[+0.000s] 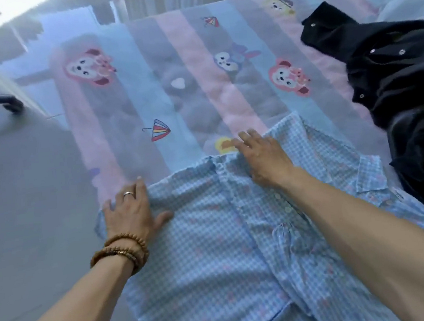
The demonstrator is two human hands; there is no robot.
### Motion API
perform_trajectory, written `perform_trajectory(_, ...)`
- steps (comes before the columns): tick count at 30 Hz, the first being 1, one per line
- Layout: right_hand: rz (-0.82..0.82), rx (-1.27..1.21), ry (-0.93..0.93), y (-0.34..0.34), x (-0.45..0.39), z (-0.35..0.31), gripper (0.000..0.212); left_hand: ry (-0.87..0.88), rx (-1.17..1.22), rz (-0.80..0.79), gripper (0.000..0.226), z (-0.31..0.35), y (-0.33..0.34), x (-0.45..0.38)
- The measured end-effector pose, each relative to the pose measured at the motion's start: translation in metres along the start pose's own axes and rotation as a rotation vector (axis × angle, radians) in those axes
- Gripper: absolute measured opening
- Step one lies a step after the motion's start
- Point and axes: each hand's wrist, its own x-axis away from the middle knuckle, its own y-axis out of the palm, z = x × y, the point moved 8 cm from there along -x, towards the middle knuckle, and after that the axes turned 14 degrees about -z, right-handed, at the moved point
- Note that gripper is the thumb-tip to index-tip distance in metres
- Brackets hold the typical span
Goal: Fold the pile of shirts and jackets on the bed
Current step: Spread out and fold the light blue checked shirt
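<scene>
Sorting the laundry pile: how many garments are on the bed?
2. A blue checked shirt lies spread under both hands near the bed's front edge; a black jacket lies crumpled at the right. More may lie out of frame.

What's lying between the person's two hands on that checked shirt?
In the head view, only the checked shirt itself: its collar and the top of its button strip run between the left hand and the right hand. Both hands rest flat on it.
</scene>
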Motion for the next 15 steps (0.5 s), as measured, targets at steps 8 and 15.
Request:
perform_trajectory(8, -0.183, 0.228, 0.003, -0.013, -0.02, -0.001, 0.049, -0.016, -0.035, -0.046, 0.065, -0.037, -0.003, 0.011)
perform_trajectory(15, 0.139, 0.238, 0.005, -0.005, 0.069, 0.006, 0.029, 0.185, 0.02, 0.167, 0.02, -0.005, 0.015, 0.114)
